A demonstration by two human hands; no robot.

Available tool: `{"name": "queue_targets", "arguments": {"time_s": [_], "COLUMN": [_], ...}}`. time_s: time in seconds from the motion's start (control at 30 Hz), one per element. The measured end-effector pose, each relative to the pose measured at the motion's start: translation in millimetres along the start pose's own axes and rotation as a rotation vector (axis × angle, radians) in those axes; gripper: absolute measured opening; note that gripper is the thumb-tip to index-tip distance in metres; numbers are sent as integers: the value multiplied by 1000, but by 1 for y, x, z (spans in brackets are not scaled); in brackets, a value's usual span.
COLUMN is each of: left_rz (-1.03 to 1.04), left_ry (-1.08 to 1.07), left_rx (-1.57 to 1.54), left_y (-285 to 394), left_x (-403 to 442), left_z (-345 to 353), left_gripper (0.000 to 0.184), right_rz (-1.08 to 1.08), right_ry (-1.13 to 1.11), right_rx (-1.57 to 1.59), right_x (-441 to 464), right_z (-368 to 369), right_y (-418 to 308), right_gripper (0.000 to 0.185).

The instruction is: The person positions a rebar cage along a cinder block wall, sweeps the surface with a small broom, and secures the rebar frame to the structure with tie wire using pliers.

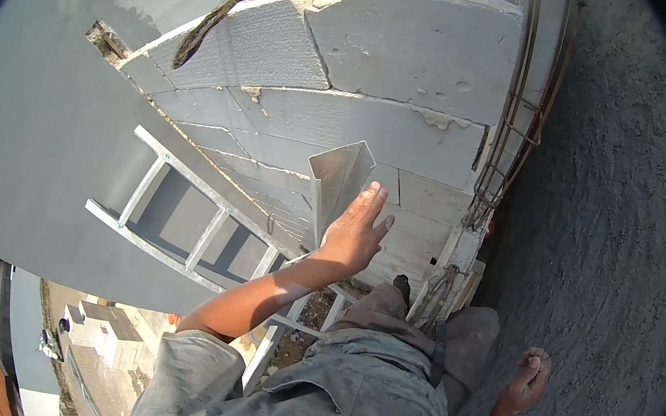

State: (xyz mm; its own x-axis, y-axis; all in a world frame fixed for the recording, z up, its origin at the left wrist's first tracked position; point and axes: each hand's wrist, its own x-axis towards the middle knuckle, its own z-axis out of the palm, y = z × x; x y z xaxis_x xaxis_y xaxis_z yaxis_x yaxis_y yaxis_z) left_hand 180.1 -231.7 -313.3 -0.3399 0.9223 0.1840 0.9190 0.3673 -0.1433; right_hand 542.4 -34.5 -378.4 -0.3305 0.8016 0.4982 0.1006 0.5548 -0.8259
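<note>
My left hand (357, 232) reaches out over the block wall with its fingers stretched and the thumb apart. Just behind it stands a bent sheet-metal channel (340, 180), its lower end hidden by my hand and forearm. Whether the palm touches the metal cannot be made out. At the lower right, my right hand (528, 380) hangs beside my leg with curled fingers, and anything inside them is hidden. Pale wall blocks (419, 48) with mortar joints lie beyond my left hand.
An aluminium ladder (209, 238) leans at the left, near a grey plastered wall (50, 140). Rusty rebar (518, 123) runs along the wall's right end. Dark fibres (210, 25) hang over the wall top. Stacked blocks (105, 334) stand far below; rough grey wall (613, 226) lies right.
</note>
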Motion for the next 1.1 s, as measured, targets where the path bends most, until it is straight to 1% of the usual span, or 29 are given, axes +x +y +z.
{"name": "queue_targets", "arguments": {"time_s": [0.07,0.1,0.13,0.2,0.27,0.33,0.4,0.5,0.53,0.6,0.7,0.8,0.83,0.93,1.0,1.1], "left_rz": [153,141,136,-52,-272,-251,-93,-311,-232,-41,-91,-146,-139,-39,-45,-78], "left_ry": [19,-59,-138,-208,-351,-375,-183,116,-62,-113,2,-143,-101,156,294,499], "left_rx": [562,614,663,668,567,702,595,606,729,630,561,663,594,466,452,413], "left_y": [-40,-60,-79,-122,-167,-236,-296,-310,-317,-310,-287,-277,-274,-260,-243,-202], "left_x": [-19,-24,-28,-36,-46,-66,-71,-43,-38,-19,-6,-6,-7,-7,-4,2], "left_z": [4,2,-3,-18,-53,-67,-70,-59,-59,-66,-53,-58,-56,-52,-42,-15], "left_gripper": [57,59,61,61,60,54,44,41,39,36,31,25,19,17,21,34], "right_rz": [92,76,63,28,-10,36,64,83,76,63,61,94,122,185,201,190], "right_ry": [-40,-43,-42,-21,12,20,17,18,11,0,-19,16,26,43,47,45], "right_rx": [-30,-13,0,-10,-66,-107,-143,-174,-166,-145,-130,-152,-156,-195,-207,-174], "right_x": [5,7,9,10,8,0,-6,-10,-10,-10,-13,-18,-20,-24,-23,-16], "right_z": [2,5,7,8,-2,-20,-29,-27,-24,-22,-23,-27,-28,-30,-28,-19], "right_y": [-6,-5,-2,3,8,19,25,25,20,18,17,14,13,10,9,7], "right_gripper": [22,22,23,23,24,25,25,25,25,25,26,26,26,27,27,27]}}
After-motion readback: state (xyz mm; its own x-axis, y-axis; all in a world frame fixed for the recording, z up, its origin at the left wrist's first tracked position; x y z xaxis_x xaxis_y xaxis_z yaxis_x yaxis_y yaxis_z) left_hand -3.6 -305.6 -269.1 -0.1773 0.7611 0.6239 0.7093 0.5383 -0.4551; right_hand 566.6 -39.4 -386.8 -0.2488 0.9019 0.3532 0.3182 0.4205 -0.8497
